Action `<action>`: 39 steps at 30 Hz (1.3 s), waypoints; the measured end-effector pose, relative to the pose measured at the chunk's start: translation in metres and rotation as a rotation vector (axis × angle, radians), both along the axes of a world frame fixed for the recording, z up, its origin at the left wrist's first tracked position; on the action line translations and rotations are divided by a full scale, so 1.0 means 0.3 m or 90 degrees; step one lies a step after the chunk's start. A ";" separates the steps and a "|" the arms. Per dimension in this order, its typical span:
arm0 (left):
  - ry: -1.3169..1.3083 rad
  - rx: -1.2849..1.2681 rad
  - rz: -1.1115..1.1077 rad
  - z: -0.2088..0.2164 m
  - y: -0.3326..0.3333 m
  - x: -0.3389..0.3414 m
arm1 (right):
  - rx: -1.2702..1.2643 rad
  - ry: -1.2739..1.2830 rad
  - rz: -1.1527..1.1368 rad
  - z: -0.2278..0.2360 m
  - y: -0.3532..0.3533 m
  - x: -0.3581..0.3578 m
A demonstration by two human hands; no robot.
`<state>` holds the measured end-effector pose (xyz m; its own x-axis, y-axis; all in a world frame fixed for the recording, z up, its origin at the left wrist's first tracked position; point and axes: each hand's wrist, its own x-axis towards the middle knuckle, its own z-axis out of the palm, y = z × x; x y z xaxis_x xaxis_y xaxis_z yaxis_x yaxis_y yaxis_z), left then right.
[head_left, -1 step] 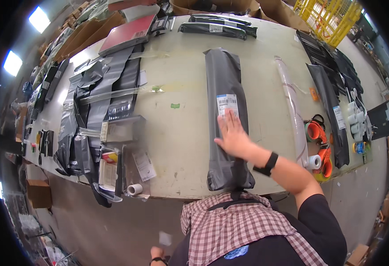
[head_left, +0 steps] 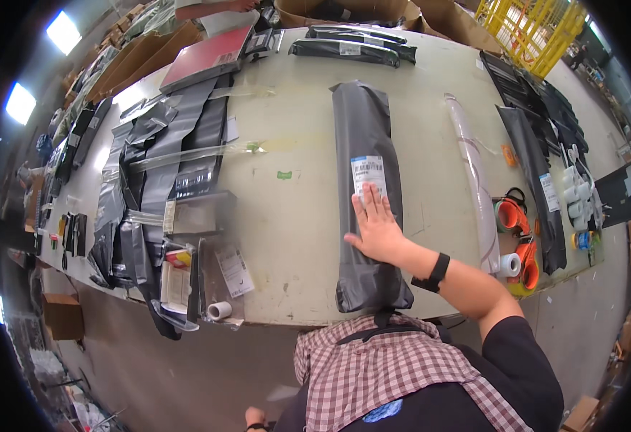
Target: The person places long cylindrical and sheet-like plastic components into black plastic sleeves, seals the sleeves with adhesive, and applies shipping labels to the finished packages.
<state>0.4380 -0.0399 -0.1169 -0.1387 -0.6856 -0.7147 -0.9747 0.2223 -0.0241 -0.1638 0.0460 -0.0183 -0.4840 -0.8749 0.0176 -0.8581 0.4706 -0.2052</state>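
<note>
A long black plastic-wrapped package (head_left: 364, 137) lies lengthwise on the pale table (head_left: 294, 216), its near end at the front edge. A white barcode label (head_left: 368, 171) is stuck on its middle. My right hand (head_left: 377, 229) lies flat on the package just below the label, its fingertips touching the label; a black band is on that wrist. My left hand (head_left: 255, 416) hangs low beside my body, below the table edge, too small to tell its fingers.
Flat black mailer bags (head_left: 164, 158) and clear sleeves pile up at the left. A small white tape roll (head_left: 219, 310) sits near the front edge. A clear-wrapped tube (head_left: 472, 180), orange tape rolls (head_left: 511, 214) and more black packages (head_left: 535, 165) lie at the right. A red board (head_left: 207, 56) lies at the back.
</note>
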 end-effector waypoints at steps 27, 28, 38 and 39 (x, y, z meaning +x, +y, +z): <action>0.488 0.760 0.085 0.246 -0.193 -1.834 | -0.160 -0.622 -0.307 -0.010 0.439 0.271; 0.463 0.738 0.050 0.244 -0.160 -1.859 | -0.173 -0.616 -0.323 0.039 0.481 0.261; 0.489 1.110 -0.096 0.309 0.192 -1.958 | -0.260 -0.350 -0.479 0.364 0.859 0.339; 0.479 1.149 -0.094 0.301 0.241 -1.985 | -0.412 -0.422 -0.492 0.353 0.892 0.350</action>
